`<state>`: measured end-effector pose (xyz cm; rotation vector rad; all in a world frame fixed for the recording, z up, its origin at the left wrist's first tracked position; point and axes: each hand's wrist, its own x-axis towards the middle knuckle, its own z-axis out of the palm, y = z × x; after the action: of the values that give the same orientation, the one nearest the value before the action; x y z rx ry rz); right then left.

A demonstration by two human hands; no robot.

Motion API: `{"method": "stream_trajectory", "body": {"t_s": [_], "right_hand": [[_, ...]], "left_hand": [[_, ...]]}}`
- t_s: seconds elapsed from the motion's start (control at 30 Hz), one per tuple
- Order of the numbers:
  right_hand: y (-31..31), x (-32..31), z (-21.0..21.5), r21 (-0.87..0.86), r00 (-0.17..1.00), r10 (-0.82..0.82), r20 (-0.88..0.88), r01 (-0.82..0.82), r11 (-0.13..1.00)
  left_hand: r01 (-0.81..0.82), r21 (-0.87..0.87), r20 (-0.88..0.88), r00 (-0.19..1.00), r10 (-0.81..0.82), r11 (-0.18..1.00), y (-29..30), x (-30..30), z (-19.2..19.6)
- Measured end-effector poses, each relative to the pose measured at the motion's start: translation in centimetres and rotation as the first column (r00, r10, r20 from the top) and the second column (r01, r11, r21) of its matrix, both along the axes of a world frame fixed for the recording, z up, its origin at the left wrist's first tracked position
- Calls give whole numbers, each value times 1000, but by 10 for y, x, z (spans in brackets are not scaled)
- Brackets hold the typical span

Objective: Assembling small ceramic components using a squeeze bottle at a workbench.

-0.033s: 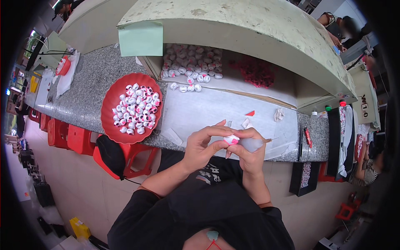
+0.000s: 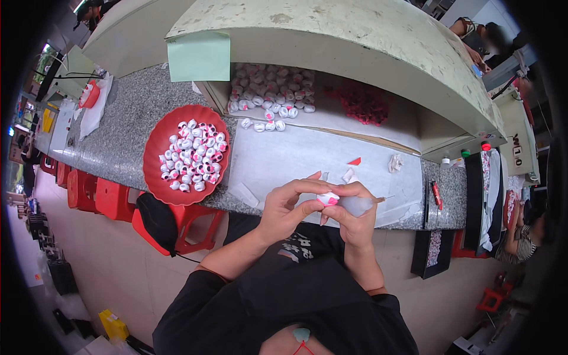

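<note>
My left hand [image 2: 285,208] pinches a small white and pink piece [image 2: 327,199] between thumb and fingers, just in front of the counter's edge. My right hand [image 2: 355,228] touches that piece too and grips a small translucent squeeze bottle [image 2: 357,205], whose thin tip points right. To the left, a red plate [image 2: 155,177] holds several more white and pink pieces. A pile of similar white pieces [image 2: 269,97] lies under the shelf, beside a heap of small red parts [image 2: 364,103].
A white sheet [image 2: 307,157] covers the granite counter [image 2: 124,127]. A green paper [image 2: 199,56] hangs from the shelf edge. Red stools [image 2: 189,228] and a black bag [image 2: 157,220] stand below the counter. A red pen [image 2: 436,194] lies at right, where another person [image 2: 520,239] sits.
</note>
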<state>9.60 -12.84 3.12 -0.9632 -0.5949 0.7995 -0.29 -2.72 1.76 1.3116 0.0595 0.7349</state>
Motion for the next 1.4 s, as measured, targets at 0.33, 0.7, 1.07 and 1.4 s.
{"method": "stream_trajectory", "body": {"t_s": [0.33,0.7,1.07,1.4], "right_hand": [[0,-1,5,-34,999,40,17,-40,999],[-8,-7,2,34,995,97,28,-98,995],[22,11,-13,-190,989,-4,147,32,981],[-18,29,-20,-190,973,-122,194,159,969]], "left_hand": [[7,-51,2,1000,-7,999,-1,1,1],[114,37,121,986,-118,993,0,-3,2],[-648,700,-45,381,924,301,82,-68,-7],[-279,944,38,617,786,174,105,108,-68]]}}
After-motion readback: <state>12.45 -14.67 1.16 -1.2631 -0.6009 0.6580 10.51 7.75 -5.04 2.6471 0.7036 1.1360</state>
